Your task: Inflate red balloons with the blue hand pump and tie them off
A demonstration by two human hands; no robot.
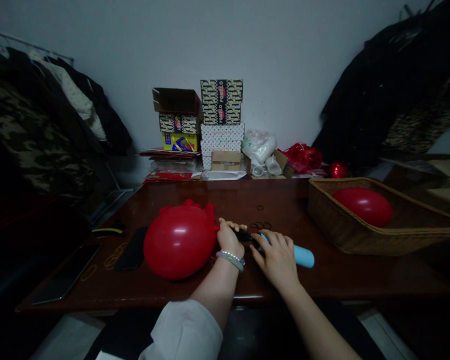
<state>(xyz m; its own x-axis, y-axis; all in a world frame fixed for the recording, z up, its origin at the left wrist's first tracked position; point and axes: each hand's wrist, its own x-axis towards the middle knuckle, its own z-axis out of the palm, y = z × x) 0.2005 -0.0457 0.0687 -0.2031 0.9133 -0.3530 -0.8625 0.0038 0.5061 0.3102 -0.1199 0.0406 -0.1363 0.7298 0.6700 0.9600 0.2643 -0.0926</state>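
An inflated red balloon (178, 247) rests on the table to the left of my hands. My left hand (229, 237) is closed around its neck, which points right; a bracelet and a bangle circle that wrist. My right hand (277, 257) grips a light blue balloon pump (303, 256) from above, with the pump's end sticking out to the right. The pump's black front part (245, 236) lies between my two hands; whether it touches the balloon's neck is hidden. Several uninflated red balloons (189, 204) show behind the inflated one.
A wicker basket (345, 237) at the right holds another red balloon (363, 206). Small dark rings (260, 225) lie beyond my hands. Phones (66, 274) and yellowish rubber bands (114, 257) lie at the left. Stacked boxes (222, 140) stand against the wall.
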